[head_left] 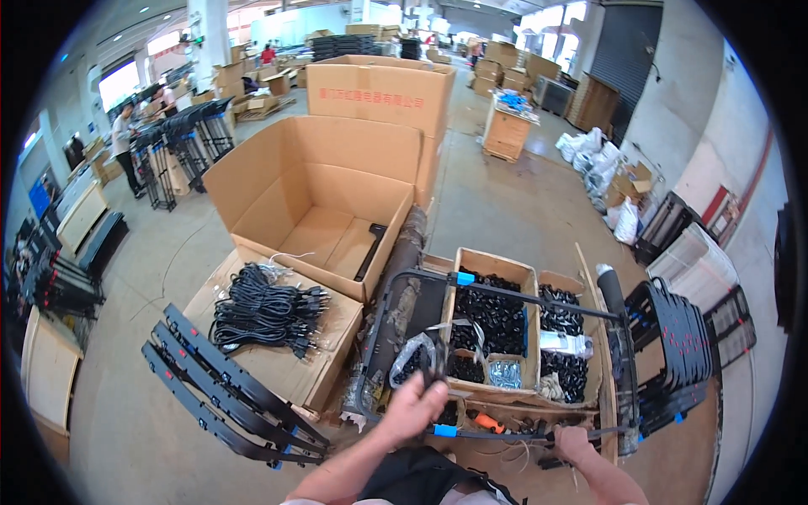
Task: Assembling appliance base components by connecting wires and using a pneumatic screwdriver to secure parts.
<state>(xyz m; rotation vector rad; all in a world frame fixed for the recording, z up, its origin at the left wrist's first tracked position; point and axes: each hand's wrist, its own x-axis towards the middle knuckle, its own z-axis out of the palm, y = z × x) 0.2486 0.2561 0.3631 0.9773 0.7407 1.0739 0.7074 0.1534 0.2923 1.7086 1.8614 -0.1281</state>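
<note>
Both fists clenched: left hand [410,410] and right hand [575,441] on frame [539,300]. Could snag bag [412,353], tipping box [492,324].

Ahead of the hands and to their left, a large open cardboard box [316,202] lies on the floor with a black bar [370,251] inside. Nearer, left of the hands, a bundle of black cables [265,310] rests on flattened cardboard [290,370], beside stacked black metal rails [223,387].
</note>
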